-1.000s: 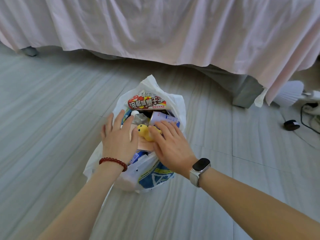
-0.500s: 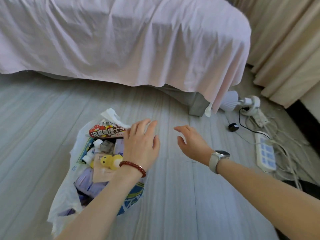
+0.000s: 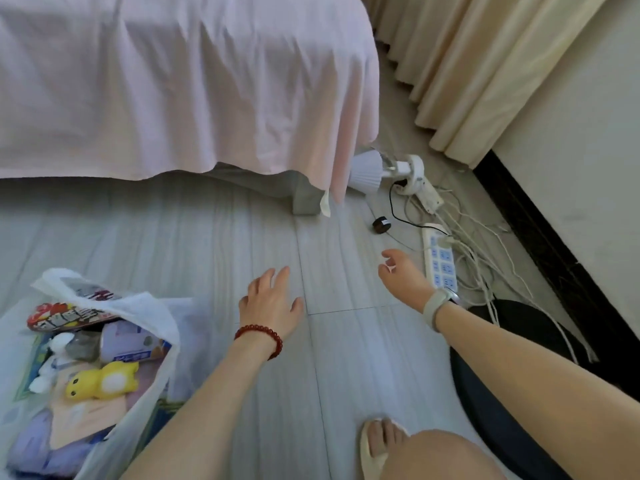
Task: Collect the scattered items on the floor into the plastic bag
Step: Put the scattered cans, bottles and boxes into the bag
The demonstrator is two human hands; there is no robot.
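The left hand (image 3: 272,299), with a red bead bracelet at the wrist, hovers over bare floor near the centre of the view, fingers spread and holding nothing. The right hand (image 3: 403,271), with a pale watch band at the wrist, reaches toward three o'clock, fingers loosely bent and empty, just beside a white power strip with blue sockets (image 3: 440,260).

Largest in view, a bed draped in a pale pink sheet (image 3: 180,84) fills ten to twelve o'clock, with cream curtains (image 3: 485,64) at one o'clock. Pale grey wood-grain floor (image 3: 214,244) spreads below.

At eight o'clock the white plastic bag (image 3: 152,313) lies open on the floor, well apart from both hands. It holds a red snack packet (image 3: 65,317), a lavender packet with a blue label (image 3: 131,344), a yellow rubber duck toy (image 3: 100,379), small white bottles and soft purple packs beneath.

By judgement, the bag is nearly filled and the person is looking for leftovers. A small black round object (image 3: 381,225) lies at two o'clock by a tangle of white cords (image 3: 474,244) and a white clip lamp (image 3: 377,171). If it is a stray item, the next move calls for reaching farther, pinching it and carrying it back to the bag.
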